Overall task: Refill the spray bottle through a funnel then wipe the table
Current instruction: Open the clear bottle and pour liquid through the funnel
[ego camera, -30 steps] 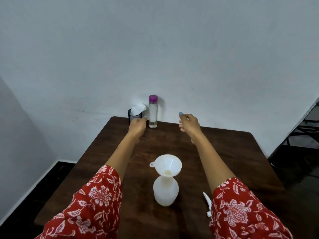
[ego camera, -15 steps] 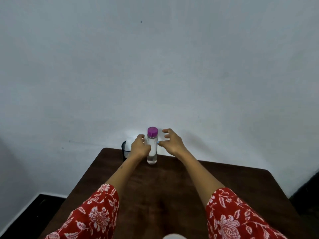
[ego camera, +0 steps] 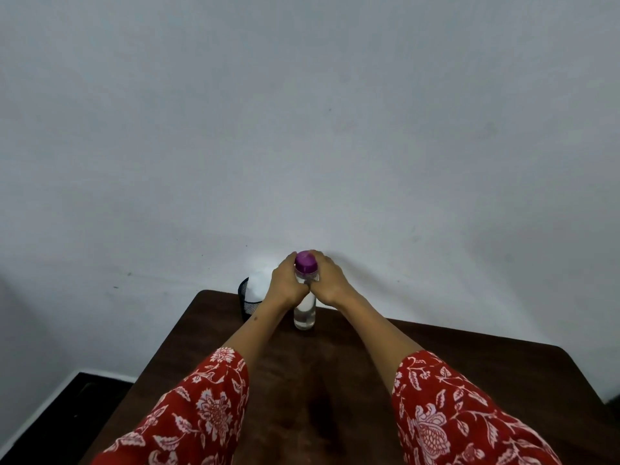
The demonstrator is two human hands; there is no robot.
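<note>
Mesh cup (ego camera: pixel 246 305), perhaps tissue-filled, beside bottle (ego camera: pixel 305 310)

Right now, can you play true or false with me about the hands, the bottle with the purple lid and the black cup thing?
1. Both hands are on the bottle. True: the left hand and the right hand wrap the clear bottle from either side.
2. The purple cap is off. False: it sits on top of the bottle.
3. The bottle lies on its side. False: it stands upright on the brown table, near the wall.
4. A black mesh cup stands to the left of the bottle. True, with something white in it.
5. The sleeves are plain blue. False: the sleeves are red with a flower print.
</note>
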